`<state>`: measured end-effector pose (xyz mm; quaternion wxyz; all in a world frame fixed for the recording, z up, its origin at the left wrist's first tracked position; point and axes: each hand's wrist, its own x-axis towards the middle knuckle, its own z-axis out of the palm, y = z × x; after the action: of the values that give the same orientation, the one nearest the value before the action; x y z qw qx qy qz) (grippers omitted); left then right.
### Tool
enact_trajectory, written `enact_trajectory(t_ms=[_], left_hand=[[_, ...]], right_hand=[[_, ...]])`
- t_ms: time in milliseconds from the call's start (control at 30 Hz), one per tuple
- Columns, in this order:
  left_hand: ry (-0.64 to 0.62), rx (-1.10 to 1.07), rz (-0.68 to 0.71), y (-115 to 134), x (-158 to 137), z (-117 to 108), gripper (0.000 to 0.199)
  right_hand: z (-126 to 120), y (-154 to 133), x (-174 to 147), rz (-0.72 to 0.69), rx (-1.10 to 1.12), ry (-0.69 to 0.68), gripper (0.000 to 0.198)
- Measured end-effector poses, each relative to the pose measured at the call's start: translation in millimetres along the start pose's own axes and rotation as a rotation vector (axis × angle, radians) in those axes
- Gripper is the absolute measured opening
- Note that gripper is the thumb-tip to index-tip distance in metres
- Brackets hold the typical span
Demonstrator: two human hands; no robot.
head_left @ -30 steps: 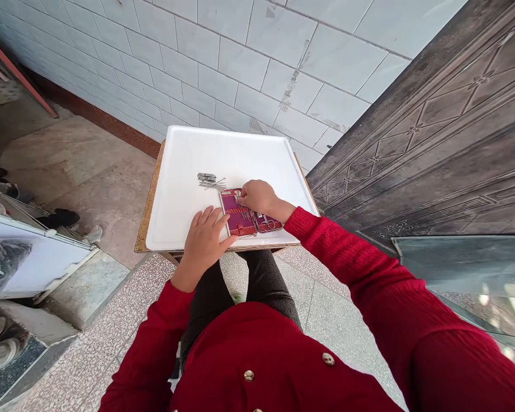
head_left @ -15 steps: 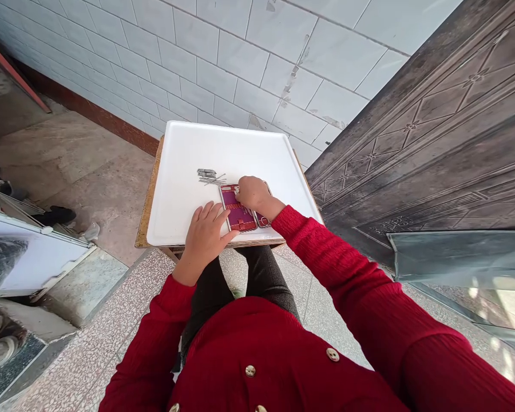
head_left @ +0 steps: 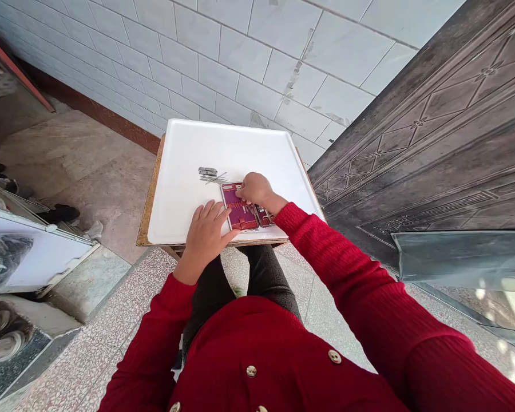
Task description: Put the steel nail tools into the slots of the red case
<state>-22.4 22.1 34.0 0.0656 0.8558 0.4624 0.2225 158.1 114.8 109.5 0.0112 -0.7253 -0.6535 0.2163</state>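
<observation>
A manicure case [head_left: 234, 216] with a purple and red lining lies open near the front edge of the white tabletop. Flat and with its fingers spread, my left hand [head_left: 206, 232] rests on the tabletop and touches the case's left edge. Over the upper part of the case, my right hand [head_left: 257, 190] has its fingers pinched together; whatever they hold is hidden. Small scissors [head_left: 266, 220] and other metal tools sit in the right half, partly covered by my right hand and wrist. Nail clippers [head_left: 208, 171] and several thin metal tools [head_left: 215, 179] lie beyond the case.
The white tabletop [head_left: 180, 149] has a raised rim and sits on a wooden stand [head_left: 145, 229]. A tiled wall [head_left: 223, 63] is behind it. A dark patterned metal door [head_left: 412, 137] stands on the right, and a white cabinet [head_left: 38, 252] is at the left.
My right hand has shifted slightly up and to the right, and more of the scissors shows. The left hand stays in place on the case's edge.
</observation>
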Motion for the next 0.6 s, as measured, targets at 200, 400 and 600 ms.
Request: enact_trajectory(t_ms=[200, 400, 600], left_hand=[[-0.007, -0.001, -0.001, -0.1, 0.4, 0.2, 0.052], [-0.006, -0.009, 0.007, -0.5, -0.3, 0.1, 0.053], [0.000, -0.011, 0.007, -1.7, -1.7, 0.6, 0.053]], right_hand=[[2.0, 8.6, 2.4, 0.031, 0.314, -0.023, 0.029], [7.0, 13.1, 20.8, -0.002, 0.504, -0.034, 0.030], [0.3, 7.5, 53.2, -0.171, 0.486, 0.019, 0.023]])
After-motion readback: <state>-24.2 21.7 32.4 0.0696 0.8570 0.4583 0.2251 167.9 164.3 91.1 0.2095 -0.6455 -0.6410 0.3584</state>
